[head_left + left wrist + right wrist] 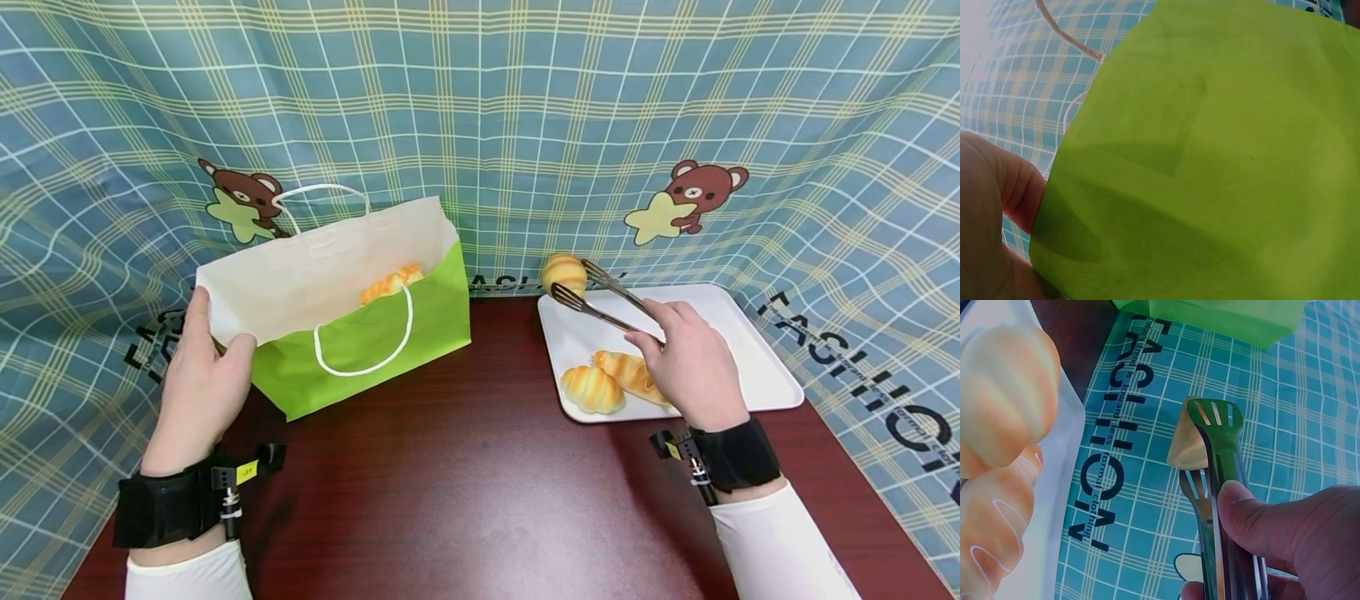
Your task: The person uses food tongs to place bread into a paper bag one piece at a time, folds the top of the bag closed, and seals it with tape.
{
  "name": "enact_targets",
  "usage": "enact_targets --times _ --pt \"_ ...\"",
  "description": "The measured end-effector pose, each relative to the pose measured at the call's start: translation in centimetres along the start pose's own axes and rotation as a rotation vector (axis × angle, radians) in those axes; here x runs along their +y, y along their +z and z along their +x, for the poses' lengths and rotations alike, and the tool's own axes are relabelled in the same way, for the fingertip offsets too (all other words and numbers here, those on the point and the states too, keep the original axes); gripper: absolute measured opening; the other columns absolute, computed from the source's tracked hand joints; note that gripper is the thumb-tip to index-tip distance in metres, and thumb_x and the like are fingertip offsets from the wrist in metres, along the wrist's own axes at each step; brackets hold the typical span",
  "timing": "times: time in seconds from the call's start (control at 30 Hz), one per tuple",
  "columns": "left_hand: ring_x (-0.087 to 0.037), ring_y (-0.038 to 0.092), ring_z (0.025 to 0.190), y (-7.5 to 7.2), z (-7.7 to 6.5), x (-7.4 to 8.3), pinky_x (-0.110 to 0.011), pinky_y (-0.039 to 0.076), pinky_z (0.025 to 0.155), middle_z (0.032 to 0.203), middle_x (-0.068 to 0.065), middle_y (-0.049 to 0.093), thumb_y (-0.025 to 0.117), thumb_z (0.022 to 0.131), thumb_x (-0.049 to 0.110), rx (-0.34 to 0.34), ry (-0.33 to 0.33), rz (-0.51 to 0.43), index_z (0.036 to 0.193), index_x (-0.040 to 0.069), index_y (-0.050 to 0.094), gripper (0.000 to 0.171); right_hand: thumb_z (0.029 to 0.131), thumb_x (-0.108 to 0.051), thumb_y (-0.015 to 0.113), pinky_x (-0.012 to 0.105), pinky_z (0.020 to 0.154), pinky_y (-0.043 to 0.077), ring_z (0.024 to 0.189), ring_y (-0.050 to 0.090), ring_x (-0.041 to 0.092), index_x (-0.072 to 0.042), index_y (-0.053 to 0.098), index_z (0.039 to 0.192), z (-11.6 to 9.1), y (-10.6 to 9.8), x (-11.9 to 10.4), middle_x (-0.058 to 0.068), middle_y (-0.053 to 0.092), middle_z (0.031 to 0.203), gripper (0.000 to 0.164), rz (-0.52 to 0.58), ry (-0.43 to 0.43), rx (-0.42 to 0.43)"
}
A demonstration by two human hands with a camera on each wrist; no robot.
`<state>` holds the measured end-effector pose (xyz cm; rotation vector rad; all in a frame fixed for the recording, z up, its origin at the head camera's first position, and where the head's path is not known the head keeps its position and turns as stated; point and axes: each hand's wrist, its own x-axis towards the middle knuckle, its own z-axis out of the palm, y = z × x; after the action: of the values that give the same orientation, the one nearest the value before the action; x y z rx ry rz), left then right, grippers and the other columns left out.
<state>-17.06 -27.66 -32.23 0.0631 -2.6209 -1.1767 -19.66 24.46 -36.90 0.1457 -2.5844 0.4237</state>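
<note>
My left hand (198,379) holds the left edge of a green paper bag (375,342) with white inside and white rope handles. In the left wrist view the green side of the bag (1210,156) fills most of the picture, with the hand at its edge. An orange-yellow piece of bread (390,284) shows inside the bag. My right hand (693,362) grips metal food tongs (611,289). A round bread bun (562,273) sits between the tong ends, above the tray's back left corner; the right wrist view shows this bun (1189,444) too.
On the right, a white tray (757,358) carries a croissant-like bread (592,390) and a longer twisted bread (628,372). The dark red wooden table (465,483) lies beneath. A plaid cloth (510,125) with printed bears hangs behind and at both sides.
</note>
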Motion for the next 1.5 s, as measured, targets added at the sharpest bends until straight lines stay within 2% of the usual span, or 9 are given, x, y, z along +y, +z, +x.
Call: enact_targets --times 0.57,1.5 --pt "-0.031 0.009 0.142 0.1 0.0 0.0 -0.058 0.021 0.092 0.158 0.006 -0.007 0.032 0.096 0.027 0.003 0.0 -0.007 0.149 0.035 -0.015 0.071 0.087 -0.03 0.068 0.05 0.065 0.044 0.086 0.059 0.034 -0.009 0.056 0.132 -0.3 -1.0 -1.0 0.015 0.059 0.114 0.051 -0.001 -0.038 0.036" --pt "-0.028 0.002 0.144 0.1 0.0 0.0 -0.06 0.02 0.097 0.157 0.006 -0.009 0.031 0.096 0.026 0.002 -0.005 0.004 0.149 0.033 -0.015 0.071 0.085 -0.031 0.07 0.049 0.069 0.045 0.091 0.059 0.032 -0.013 0.054 0.135 -0.7 -2.1 -2.3 0.012 0.06 0.117 0.055 0.026 -0.082 0.091"
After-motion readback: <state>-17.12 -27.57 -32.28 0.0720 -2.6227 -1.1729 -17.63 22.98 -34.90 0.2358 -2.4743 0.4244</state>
